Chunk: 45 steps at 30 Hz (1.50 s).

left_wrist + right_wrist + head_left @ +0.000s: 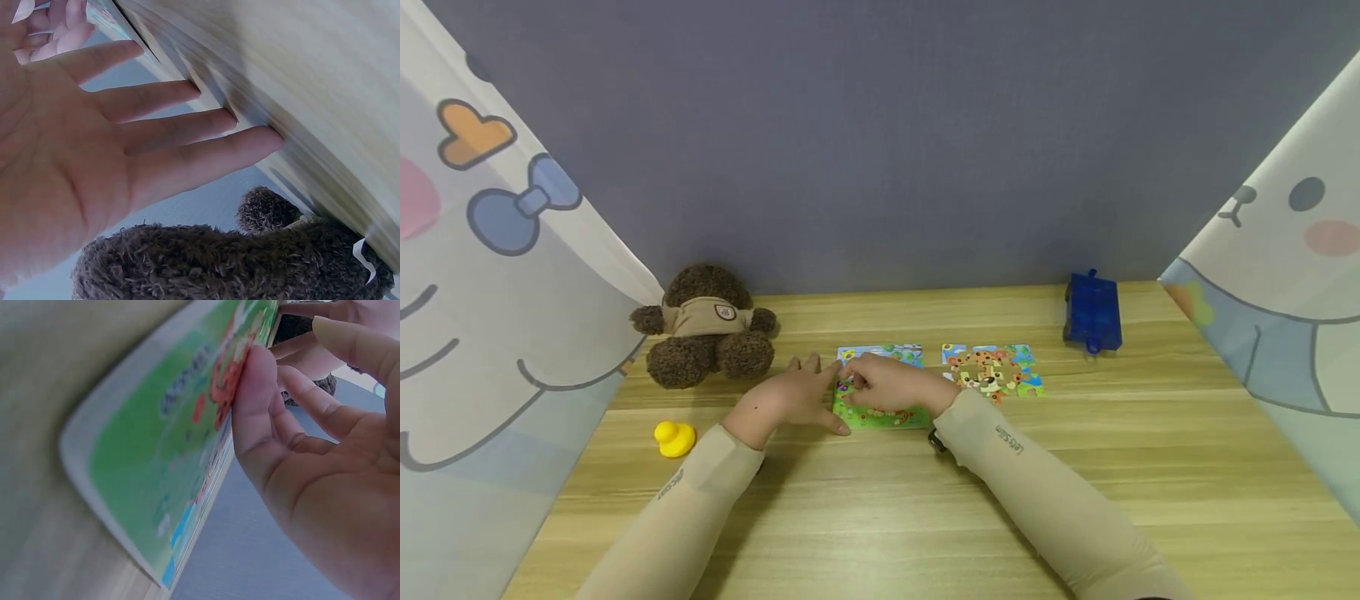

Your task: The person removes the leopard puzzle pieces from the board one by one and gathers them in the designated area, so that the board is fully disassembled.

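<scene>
A green and blue picture board [880, 421] printed with an orange animal lies flat on the table. My right hand [886, 383] is over its middle with bent fingers, one fingertip resting on the printed surface in the right wrist view; nothing shows between the fingers. At the board's left edge, my left hand [790, 396] has its fingers spread and straight, fingertips right at the tabletop. Close to the right wrist, several jigsaw pieces [988, 367] lie joined into a spotted leopard picture; the right forearm hides part of them.
A brown teddy bear [711, 329] in a tan shirt is at the back left, with a yellow rubber duck [675, 438] nearer the front. Toward the back right stands a blue toy wagon [1092, 312]. A grey partition [880, 150] rises behind the table, with printed curtains at both sides.
</scene>
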Each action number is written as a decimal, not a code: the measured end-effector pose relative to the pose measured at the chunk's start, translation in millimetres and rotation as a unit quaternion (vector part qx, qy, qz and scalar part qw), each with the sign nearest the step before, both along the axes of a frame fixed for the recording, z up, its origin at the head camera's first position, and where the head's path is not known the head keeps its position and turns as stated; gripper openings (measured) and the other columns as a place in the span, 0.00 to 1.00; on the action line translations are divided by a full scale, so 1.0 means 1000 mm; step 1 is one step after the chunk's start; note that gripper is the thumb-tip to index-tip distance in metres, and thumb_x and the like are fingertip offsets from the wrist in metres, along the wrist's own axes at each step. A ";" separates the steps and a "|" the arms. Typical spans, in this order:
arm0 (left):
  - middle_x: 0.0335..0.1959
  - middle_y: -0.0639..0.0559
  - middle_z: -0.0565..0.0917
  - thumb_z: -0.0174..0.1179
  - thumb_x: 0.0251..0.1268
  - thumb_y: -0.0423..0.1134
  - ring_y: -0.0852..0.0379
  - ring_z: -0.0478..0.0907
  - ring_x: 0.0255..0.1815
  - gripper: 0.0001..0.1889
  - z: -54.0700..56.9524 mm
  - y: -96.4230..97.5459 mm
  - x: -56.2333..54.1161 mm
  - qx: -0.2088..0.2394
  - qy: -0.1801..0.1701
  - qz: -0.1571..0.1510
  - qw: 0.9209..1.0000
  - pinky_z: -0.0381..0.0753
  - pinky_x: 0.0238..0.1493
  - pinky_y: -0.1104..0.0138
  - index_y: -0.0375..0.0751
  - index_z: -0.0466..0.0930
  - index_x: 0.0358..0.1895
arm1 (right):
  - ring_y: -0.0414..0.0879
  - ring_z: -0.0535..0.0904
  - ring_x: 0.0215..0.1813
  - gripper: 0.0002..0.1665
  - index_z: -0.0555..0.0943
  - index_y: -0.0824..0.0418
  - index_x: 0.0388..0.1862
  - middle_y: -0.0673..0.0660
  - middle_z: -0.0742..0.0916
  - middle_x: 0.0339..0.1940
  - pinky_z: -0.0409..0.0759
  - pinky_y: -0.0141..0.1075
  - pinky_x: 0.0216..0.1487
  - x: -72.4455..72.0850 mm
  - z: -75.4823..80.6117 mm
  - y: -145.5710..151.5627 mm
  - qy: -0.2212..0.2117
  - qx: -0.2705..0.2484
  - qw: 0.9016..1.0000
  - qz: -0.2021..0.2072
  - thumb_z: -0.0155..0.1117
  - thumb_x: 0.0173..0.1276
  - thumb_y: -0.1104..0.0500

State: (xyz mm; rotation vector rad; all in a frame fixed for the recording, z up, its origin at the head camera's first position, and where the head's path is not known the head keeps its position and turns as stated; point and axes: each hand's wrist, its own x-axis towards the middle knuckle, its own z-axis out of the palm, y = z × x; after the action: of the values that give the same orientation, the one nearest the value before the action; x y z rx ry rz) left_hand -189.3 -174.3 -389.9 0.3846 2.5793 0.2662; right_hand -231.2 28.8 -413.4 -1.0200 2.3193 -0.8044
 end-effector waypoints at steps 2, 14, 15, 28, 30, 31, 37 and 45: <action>0.86 0.21 0.47 0.74 0.61 0.67 0.13 0.46 0.83 0.62 0.000 0.001 -0.001 -0.005 0.000 -0.001 1.000 0.62 0.76 0.23 0.41 0.48 0.89 | 0.45 0.76 0.48 0.26 0.78 0.63 0.71 0.56 0.82 0.51 0.80 0.39 0.52 0.001 0.000 0.000 0.004 0.000 1.000 -0.004 0.64 0.82 0.53; 0.85 0.20 0.49 0.74 0.60 0.68 0.13 0.49 0.83 0.62 0.001 0.000 -0.001 -0.019 0.009 -0.006 1.000 0.65 0.76 0.24 0.41 0.50 0.88 | 0.45 0.69 0.49 0.23 0.83 0.60 0.67 0.56 0.80 0.48 0.75 0.36 0.48 0.007 0.000 -0.006 0.034 0.038 0.999 -0.001 0.71 0.75 0.58; 0.85 0.20 0.49 0.74 0.60 0.68 0.13 0.49 0.83 0.62 0.001 0.000 -0.001 -0.021 0.010 -0.006 1.000 0.65 0.75 0.24 0.42 0.50 0.88 | 0.45 0.69 0.49 0.26 0.82 0.60 0.69 0.57 0.80 0.49 0.75 0.36 0.48 0.007 0.000 -0.006 0.030 0.041 0.999 -0.002 0.72 0.74 0.58; 0.85 0.20 0.51 0.74 0.60 0.68 0.13 0.52 0.82 0.62 0.001 0.000 -0.001 -0.027 0.020 -0.013 0.999 0.68 0.75 0.25 0.41 0.51 0.88 | 0.46 0.70 0.46 0.27 0.79 0.67 0.54 0.55 0.77 0.40 0.73 0.36 0.46 0.006 -0.004 -0.007 0.004 0.034 0.999 -0.021 0.82 0.64 0.56; 0.85 0.20 0.51 0.74 0.60 0.68 0.13 0.52 0.82 0.62 0.001 0.000 -0.001 -0.027 0.020 -0.013 0.999 0.68 0.75 0.26 0.41 0.50 0.88 | 0.46 0.70 0.47 0.28 0.79 0.66 0.56 0.55 0.77 0.41 0.75 0.37 0.49 0.007 -0.003 -0.006 -0.001 0.032 0.999 -0.024 0.82 0.64 0.56; 0.85 0.20 0.51 0.74 0.60 0.68 0.13 0.52 0.82 0.62 0.001 0.000 -0.001 -0.027 0.020 -0.013 0.999 0.68 0.75 0.26 0.41 0.50 0.88 | 0.46 0.69 0.47 0.27 0.80 0.66 0.56 0.55 0.77 0.41 0.75 0.37 0.50 0.007 -0.003 -0.006 -0.003 0.031 0.999 -0.024 0.83 0.64 0.56; 0.84 0.18 0.52 0.74 0.60 0.68 0.11 0.54 0.80 0.62 0.002 0.001 -0.002 -0.031 0.026 -0.025 0.999 0.67 0.75 0.24 0.39 0.51 0.88 | 0.45 0.69 0.46 0.25 0.79 0.62 0.51 0.52 0.74 0.38 0.73 0.35 0.47 0.007 -0.002 -0.005 0.002 0.032 0.999 -0.023 0.83 0.63 0.56; 0.84 0.18 0.52 0.74 0.59 0.69 0.12 0.53 0.81 0.62 0.002 0.002 -0.002 -0.029 0.023 -0.019 0.999 0.67 0.75 0.25 0.40 0.52 0.88 | 0.45 0.69 0.44 0.27 0.78 0.64 0.55 0.53 0.75 0.40 0.74 0.34 0.47 0.006 -0.003 -0.004 -0.022 0.023 0.999 -0.036 0.82 0.64 0.58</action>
State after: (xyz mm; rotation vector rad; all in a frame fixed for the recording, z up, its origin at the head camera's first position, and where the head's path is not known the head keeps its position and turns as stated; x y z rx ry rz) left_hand -191.7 -172.6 -387.4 0.4238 2.6148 0.1705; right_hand -225.5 24.7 -416.1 -0.8959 2.3374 -0.7888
